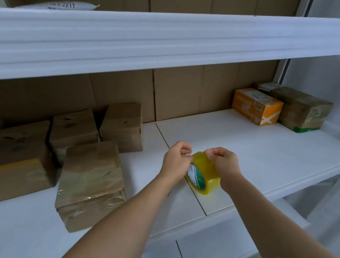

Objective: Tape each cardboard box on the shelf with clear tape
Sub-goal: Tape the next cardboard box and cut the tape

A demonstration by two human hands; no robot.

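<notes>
Both hands' fingers pinch tape roll [203, 173], core print unreadable; parcel [57, 5] reads "2217".

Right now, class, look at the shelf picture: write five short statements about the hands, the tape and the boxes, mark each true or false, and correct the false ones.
1. Both hands hold the tape roll. True: the left hand and right hand curl their fingers on it.
2. The tape roll sits on the upper shelf. False: it is at the middle shelf.
3. An orange box stands at the far right. True.
4. The orange box is alone there. False: a brown box stands beside it.
5. The nearest brown box on the left is bare cardboard. False: shiny clear tape covers it.
</notes>
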